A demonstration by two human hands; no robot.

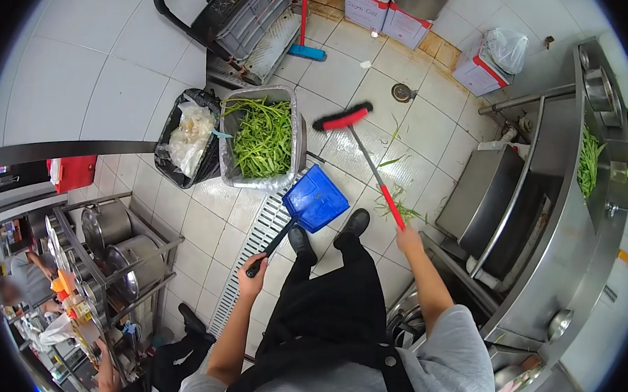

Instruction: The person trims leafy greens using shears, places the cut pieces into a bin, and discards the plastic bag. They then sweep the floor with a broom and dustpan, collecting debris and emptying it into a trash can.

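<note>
My left hand [253,273] grips the black handle of a blue dustpan [315,198], whose pan rests on the floor by a metal drain grate [259,244]. My right hand [408,238] holds the red handle of a broom [344,117], whose red and black head is out in front on the white tiles. Loose green stalks [398,205] lie scattered on the floor near the broom handle. Just beyond the dustpan stands a metal tub of green vegetables [262,137].
A black-bagged bin [186,139] stands left of the tub. A steel counter and sink [554,211] with more greens [588,164] runs along the right. Shelves of large pots [120,249] are at the left, with other people near them. A trolley [249,19], boxes [407,18] and a floor drain [402,92] lie beyond.
</note>
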